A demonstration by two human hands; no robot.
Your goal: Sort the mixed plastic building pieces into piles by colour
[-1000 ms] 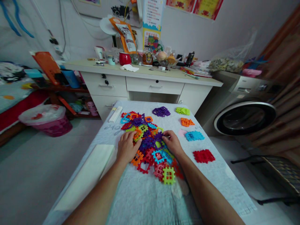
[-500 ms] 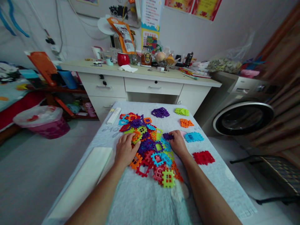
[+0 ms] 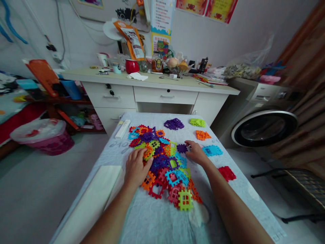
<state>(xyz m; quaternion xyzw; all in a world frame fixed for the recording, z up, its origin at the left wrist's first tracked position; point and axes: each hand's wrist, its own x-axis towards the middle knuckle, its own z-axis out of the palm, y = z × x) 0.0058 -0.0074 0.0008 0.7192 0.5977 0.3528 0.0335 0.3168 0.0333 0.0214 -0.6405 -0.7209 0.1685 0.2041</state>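
My left hand [image 3: 137, 166] rests at the left side of a mixed pile of plastic building pieces [image 3: 159, 161], thumb spread from the fingers. Its fingertips touch an orange and a lime green piece [image 3: 149, 153]. To the right of the pile, my right hand [image 3: 196, 152] grips a dark purple square piece [image 3: 182, 148] by its right edge between thumb and fingers. Beyond the hands lies a heap of purple pieces [image 3: 174, 124]. Down the table's right side are groups of lime green [image 3: 197, 122], orange [image 3: 202, 135], blue [image 3: 212, 150] and red pieces [image 3: 226, 173], the red partly behind my right forearm.
A light cloth covers the table [image 3: 157, 227]. A long white board [image 3: 88, 203] lies along its left edge, and a small white box [image 3: 123, 129] sits at the far left corner. Behind stands a white desk [image 3: 162, 95]; a washing machine [image 3: 264, 128] is at right.
The purple piece shows more fully now, with my right hand's fingers more opened out at its edge. My left hand stays on the pile. The whole view has shifted slightly.
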